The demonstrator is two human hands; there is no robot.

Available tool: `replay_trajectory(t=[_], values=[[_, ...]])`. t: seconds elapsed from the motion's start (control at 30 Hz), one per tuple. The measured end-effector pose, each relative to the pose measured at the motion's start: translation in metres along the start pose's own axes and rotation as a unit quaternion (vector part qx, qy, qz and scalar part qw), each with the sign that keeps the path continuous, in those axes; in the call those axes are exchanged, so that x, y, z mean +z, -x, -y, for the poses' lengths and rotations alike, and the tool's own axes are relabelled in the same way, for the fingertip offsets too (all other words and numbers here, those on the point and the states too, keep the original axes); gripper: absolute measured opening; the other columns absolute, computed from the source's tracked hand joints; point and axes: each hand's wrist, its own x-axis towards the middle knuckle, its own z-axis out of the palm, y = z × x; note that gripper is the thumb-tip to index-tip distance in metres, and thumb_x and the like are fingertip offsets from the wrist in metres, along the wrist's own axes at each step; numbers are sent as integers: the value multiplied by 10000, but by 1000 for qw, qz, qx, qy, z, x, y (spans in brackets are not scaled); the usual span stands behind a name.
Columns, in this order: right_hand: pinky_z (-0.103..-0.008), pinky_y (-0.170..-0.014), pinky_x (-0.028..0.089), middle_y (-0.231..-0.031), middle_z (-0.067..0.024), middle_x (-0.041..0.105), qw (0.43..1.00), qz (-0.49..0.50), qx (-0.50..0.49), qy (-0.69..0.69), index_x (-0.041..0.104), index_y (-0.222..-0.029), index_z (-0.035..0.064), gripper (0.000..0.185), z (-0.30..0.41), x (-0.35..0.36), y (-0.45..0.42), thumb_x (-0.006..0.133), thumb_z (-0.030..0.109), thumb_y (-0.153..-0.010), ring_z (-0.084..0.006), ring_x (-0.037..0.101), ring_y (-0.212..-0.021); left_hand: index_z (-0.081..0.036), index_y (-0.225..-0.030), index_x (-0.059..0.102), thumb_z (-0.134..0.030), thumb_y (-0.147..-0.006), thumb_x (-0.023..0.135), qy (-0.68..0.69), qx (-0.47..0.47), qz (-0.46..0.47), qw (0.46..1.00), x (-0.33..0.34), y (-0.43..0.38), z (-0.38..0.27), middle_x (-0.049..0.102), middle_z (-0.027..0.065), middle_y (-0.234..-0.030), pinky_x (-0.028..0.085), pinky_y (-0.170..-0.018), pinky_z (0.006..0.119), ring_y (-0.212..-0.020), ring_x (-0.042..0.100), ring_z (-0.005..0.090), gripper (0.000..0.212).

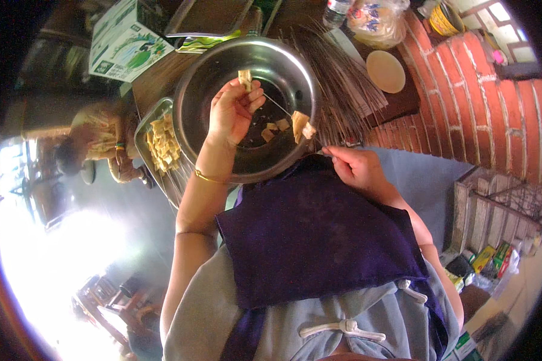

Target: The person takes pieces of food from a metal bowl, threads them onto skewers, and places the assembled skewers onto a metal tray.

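My left hand (231, 113) is over a large stainless steel basin (180, 94), its fingers pinching a pale, folded piece of food (245, 79) that looks like tofu. Between my hands runs a thin skewer (278, 105), slanting across the basin's right side. Two similar chunks (301, 127) are threaded on it near the right rim. With fingertips closed, my right hand (357, 168) grips the skewer's lower end just outside the basin. Several small cut pieces (271, 129) lie on the basin floor.
Left of the basin, a metal tray (140, 135) holds a heap of skewered pieces (163, 143). Many loose skewers (329, 76) are spread to the right, near a round pale lid or plate (385, 71). A printed carton (131, 47) stands back left. Another person (101, 135) is beyond the tray.
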Motion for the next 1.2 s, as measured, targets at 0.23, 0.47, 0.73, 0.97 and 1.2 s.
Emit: replay_trajectory(t=[0.23, 0.47, 0.73, 0.97, 1.2], values=[[-321, -628, 527, -919, -103, 669, 998, 53, -30, 0, 617, -1046, 41, 260, 13, -5, -11, 585, 79, -791, -250, 661, -735, -67, -921, 579, -258, -900, 548, 128, 1, 13, 992, -17, 21, -16, 601, 42, -871, 548, -736, 314, -778, 594, 153, 195], [-312, -655, 533, -943, -107, 666, 997, 50, -64, -14, 623, -1054, 43, 269, 12, -1, -17, 583, 68, -790, -249, 663, -775, -64, -927, 582, -229, -905, 540, 143, 22, -17, 989, -15, 37, -25, 595, 37, -850, 547, -696, 297, -765, 590, 155, 172], [-322, -636, 535, -918, -112, 666, 996, 59, -65, 2, 629, -1045, 51, 267, 14, -5, -17, 590, 74, -782, -261, 660, -747, -24, -905, 590, -147, -885, 574, 36, 105, -28, 993, -12, 41, -27, 621, 104, -831, 540, -665, 303, -703, 607, 171, 126], [-343, -568, 521, -839, -117, 664, 996, 47, -68, 22, 634, -1047, 80, 277, 14, -9, -13, 604, 94, -772, -275, 648, -664, -8, -877, 615, -120, -874, 588, -46, 145, -25, 988, -4, 43, -29, 633, 116, -787, 529, -646, 294, -676, 611, 179, 115], [-355, -538, 508, -778, -120, 655, 996, 49, -67, 19, 637, -1042, 89, 271, 12, -8, -11, 604, 109, -774, -281, 635, -620, 3, -868, 633, -127, -864, 605, -86, 120, -20, 989, -1, 42, -31, 644, 126, -782, 522, -631, 296, -645, 608, 177, 133]])
